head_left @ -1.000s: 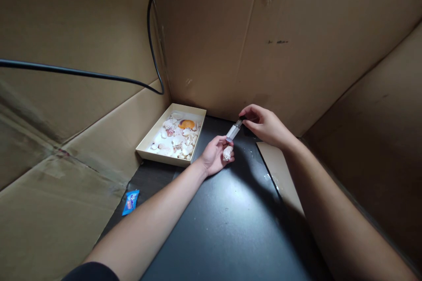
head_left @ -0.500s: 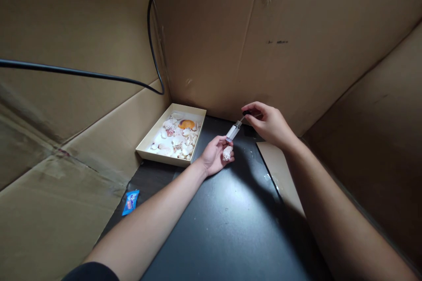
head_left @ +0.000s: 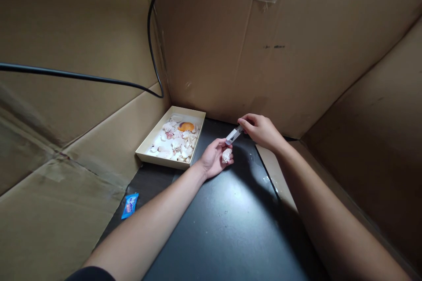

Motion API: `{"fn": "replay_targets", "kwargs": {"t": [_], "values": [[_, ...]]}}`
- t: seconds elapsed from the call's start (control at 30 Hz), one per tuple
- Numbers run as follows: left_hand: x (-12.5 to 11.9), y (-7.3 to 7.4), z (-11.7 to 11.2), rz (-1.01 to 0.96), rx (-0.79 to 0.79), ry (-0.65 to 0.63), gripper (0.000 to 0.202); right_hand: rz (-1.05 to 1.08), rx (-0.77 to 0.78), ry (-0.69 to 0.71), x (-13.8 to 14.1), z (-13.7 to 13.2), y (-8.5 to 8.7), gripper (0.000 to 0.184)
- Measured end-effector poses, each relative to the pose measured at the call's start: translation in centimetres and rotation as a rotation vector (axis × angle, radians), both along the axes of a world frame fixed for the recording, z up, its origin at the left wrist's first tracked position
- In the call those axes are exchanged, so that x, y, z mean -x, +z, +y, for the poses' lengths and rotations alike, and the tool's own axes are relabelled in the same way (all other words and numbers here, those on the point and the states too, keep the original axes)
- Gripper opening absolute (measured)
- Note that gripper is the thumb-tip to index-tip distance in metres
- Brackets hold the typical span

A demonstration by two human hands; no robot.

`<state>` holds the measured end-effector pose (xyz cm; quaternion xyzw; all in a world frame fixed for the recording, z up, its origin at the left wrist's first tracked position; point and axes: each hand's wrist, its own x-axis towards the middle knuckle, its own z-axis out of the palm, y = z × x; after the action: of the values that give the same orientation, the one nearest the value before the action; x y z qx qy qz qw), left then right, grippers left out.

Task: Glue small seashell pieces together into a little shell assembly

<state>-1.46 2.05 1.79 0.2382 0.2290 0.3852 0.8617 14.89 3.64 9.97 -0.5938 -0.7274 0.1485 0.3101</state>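
Left hand and right hand both clasp one small clear bottle with a white label, tilted above a glossy black tabletop.
The left grips its base, cradling a white, ridged spiral seashell; the right pinches its upper end. Just left, a shallow cream tray holds pale seashells; a blue plastic packet lies by the left forearm.

Shell whitish; bottle label white; wrapper blue.

My right hand hides the far end of the bottle; the lower edge cuts off my dark left sleeve, and the wall marks are too small to read
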Motion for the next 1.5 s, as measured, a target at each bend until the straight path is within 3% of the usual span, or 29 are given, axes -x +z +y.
{"fn": "replay_targets", "kwargs": {"t": [0.23, 0.5, 0.9, 1.5], "values": [[0.06, -0.02, 0.00, 0.004, -0.005, -0.009, 0.022, 0.044, -0.032, -0.103, -0.06, 0.32, -0.01, 0.032], [0.01, 0.11, 0.03, -0.006, 0.008, -0.013, 0.019, 0.000, 0.045, 0.040, 0.27, -0.41, 0.54, 0.028], [0.04, -0.05, 0.22, -0.031, 0.016, -0.061, 0.031, 0.101, -0.034, 0.218, -0.17, -0.18, -0.06, 0.022], [-0.04, 0.01, 0.14, -0.031, 0.022, -0.048, 0.026, 0.015, 0.034, 0.032, 0.00, -0.09, 0.28, 0.026]]}}
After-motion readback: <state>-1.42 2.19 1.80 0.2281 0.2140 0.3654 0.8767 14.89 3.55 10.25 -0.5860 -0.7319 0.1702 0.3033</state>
